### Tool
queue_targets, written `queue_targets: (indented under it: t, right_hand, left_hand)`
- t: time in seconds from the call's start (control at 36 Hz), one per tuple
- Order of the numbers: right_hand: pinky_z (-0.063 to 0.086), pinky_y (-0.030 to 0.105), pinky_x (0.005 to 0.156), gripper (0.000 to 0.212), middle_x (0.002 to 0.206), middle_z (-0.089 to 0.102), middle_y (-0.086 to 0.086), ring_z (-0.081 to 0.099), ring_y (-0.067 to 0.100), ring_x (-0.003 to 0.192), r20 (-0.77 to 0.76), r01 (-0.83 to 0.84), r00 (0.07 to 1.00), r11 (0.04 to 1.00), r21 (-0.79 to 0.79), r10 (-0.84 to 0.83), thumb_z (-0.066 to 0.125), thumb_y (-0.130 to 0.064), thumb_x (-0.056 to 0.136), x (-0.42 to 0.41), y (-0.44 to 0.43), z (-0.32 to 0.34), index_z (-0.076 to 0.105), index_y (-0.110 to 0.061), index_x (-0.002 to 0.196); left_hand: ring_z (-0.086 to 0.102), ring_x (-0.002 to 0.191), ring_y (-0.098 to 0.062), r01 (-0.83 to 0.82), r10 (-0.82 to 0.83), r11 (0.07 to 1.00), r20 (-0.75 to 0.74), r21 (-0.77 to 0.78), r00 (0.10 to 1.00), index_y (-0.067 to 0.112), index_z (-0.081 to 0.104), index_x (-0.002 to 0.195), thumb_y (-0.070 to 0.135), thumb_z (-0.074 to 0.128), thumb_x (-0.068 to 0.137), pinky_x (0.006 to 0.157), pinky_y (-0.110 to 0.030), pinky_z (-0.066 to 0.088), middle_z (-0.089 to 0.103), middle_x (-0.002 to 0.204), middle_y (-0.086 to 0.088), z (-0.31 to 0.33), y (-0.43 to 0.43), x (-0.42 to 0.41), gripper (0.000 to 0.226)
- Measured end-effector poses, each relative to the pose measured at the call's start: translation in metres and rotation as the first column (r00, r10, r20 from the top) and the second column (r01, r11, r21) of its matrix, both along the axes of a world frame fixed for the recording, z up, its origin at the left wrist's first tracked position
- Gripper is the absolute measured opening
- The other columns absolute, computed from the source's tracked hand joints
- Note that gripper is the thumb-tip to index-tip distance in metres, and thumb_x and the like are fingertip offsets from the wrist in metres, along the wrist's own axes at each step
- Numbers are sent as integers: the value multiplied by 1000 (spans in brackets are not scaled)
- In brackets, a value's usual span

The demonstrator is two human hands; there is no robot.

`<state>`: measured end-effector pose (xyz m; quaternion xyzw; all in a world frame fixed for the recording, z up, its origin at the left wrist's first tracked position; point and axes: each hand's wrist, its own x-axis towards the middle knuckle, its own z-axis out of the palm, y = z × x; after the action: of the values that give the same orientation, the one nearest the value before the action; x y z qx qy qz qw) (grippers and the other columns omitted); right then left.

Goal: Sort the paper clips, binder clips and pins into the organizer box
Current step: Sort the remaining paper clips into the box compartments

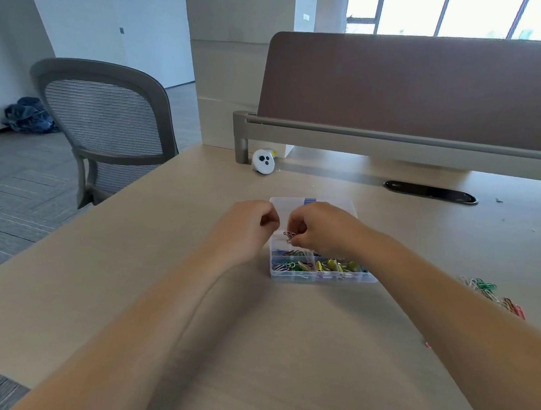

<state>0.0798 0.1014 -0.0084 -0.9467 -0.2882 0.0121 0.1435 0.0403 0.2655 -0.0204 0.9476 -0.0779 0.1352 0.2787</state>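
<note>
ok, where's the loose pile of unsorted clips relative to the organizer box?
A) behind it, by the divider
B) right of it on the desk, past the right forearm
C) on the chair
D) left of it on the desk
B: the loose clips lie on the desk to the right of the organizer box, outside the right forearm, while the right hand pinches a few paper clips over the box.
</note>
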Motion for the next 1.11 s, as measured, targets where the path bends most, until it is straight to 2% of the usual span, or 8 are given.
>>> queue_targets:
  t: [0.11,0.25,0.42,0.61,0.75,0.86,0.97,1.11]
  right_hand:
    - [48,26,73,16,100,71,-2,60,15,82,2,-2,1000,999,-44,2,71,-29,85,-2,5,-4,72,-22,100]
    - [52,27,78,18,98,71,-5,60,11,79,-13,13,1000,999,-37,-13,72,-26,85,-4,5,-4,72,-25,103]
    - [40,23,73,18,106,70,-3,59,14,85,24,-3,1000,999,-42,4,66,-22,89,-9,-5,2,70,-22,107]
    - [41,24,76,20,110,68,0,60,16,93,45,35,998,999,-22,-34,57,-18,94,-22,-27,12,69,-19,111]
    - [47,27,78,16,103,67,-1,59,15,89,41,99,994,995,5,-99,57,-19,94,-39,-61,22,69,-18,105]
    - [42,26,74,15,95,63,-3,56,15,86,44,159,986,987,19,-160,58,-21,94,-54,-99,26,69,-19,103]
    - [44,27,77,14,100,65,-3,54,13,87,42,237,971,971,10,-237,58,-23,93,-69,-143,28,69,-20,101]
    - [41,24,76,15,97,63,-4,54,12,86,23,301,953,953,3,-301,59,-23,92,-92,-196,31,69,-17,102]
  left_hand:
    - [55,73,-9,1,-1,1000,-14,12,1000,14,68,92,18,55,92,57,-17,36,57,75,12,-1,0,-4,14]
    - [56,75,-12,-2,2,1000,-22,17,1000,14,69,93,19,55,92,61,-23,38,60,80,7,-1,-3,-7,14]
    - [53,74,-9,-3,3,999,0,39,1000,17,69,94,20,55,93,56,-14,33,59,82,9,1,-10,-10,14]
    - [56,78,-8,28,-28,998,-9,58,1000,20,68,95,24,54,94,60,-16,37,64,89,8,11,-29,-16,16]
    - [60,81,-14,71,-70,995,-17,68,997,17,69,93,23,53,94,65,-26,43,67,88,4,20,-58,-23,17]
    - [61,86,-10,123,-122,991,-18,51,992,20,67,89,23,55,93,62,-21,42,68,89,5,23,-91,-31,14]
    - [62,81,-12,189,-187,981,-38,52,982,25,65,84,24,56,91,68,-28,46,67,87,8,22,-130,-36,11]
    - [57,80,-9,302,-297,947,-60,109,953,25,67,92,30,58,91,60,-19,37,65,93,8,22,-179,-51,10]
